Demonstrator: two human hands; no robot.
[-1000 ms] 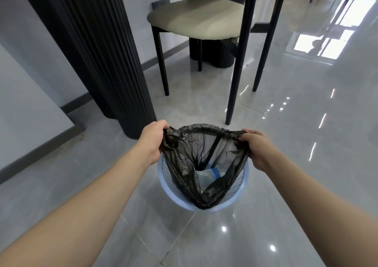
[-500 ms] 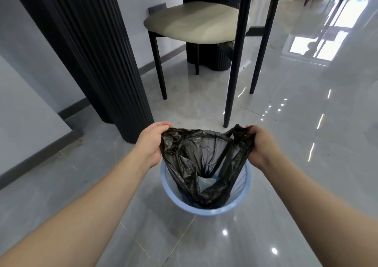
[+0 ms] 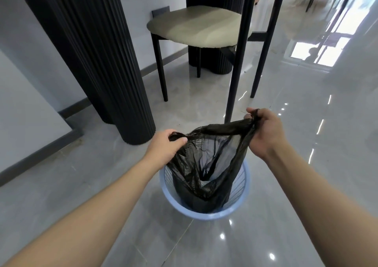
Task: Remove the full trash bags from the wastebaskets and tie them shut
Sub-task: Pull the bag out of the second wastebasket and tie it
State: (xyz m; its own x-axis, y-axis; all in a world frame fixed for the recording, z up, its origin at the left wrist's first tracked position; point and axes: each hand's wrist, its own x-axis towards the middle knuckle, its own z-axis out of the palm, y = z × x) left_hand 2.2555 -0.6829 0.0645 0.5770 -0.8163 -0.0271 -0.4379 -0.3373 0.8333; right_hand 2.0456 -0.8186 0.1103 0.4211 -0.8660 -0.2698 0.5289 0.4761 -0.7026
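A thin black trash bag hangs partly lifted out of a light blue mesh wastebasket on the grey tiled floor. My left hand pinches the bag's left rim, bunched into a dark tuft. My right hand grips the right rim, gathered into a thick twisted strand, and holds it higher than the left. The bag's mouth is stretched wide between the two hands. Something pale shows at the bottom of the bag through its opening.
A fluted black column stands just left of the basket. Behind it is a chair with a beige seat and black legs; one leg comes down close behind the bag. Glossy floor spreads to the right.
Both hands have risen, the right more than the left, pulling the bag's rim off the basket and up. The right rim is now gathered into a tight strand.
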